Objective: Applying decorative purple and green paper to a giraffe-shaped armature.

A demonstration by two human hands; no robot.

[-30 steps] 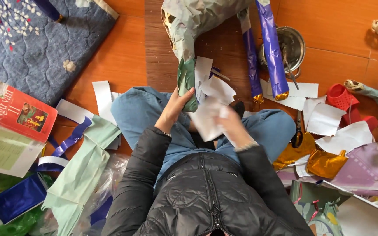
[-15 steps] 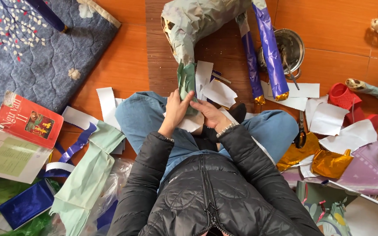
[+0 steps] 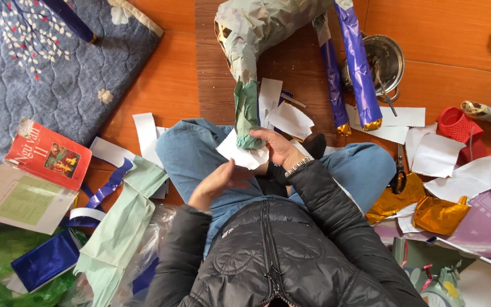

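currently the right hand (image 3: 277, 146) is pinching a white paper piece (image 3: 241, 153) against the green-wrapped limb tip (image 3: 247, 116) of the paper figure (image 3: 262, 23) above the lap, apparently bracing it, while the left hand (image 3: 218, 182) is hovering open, holding nothing.

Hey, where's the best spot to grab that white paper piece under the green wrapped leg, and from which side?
Probably its free near-left corner, taken from the left hand side. The white paper piece sticks out there clear of the green wrapped leg, while the right hand covers the far-right part.
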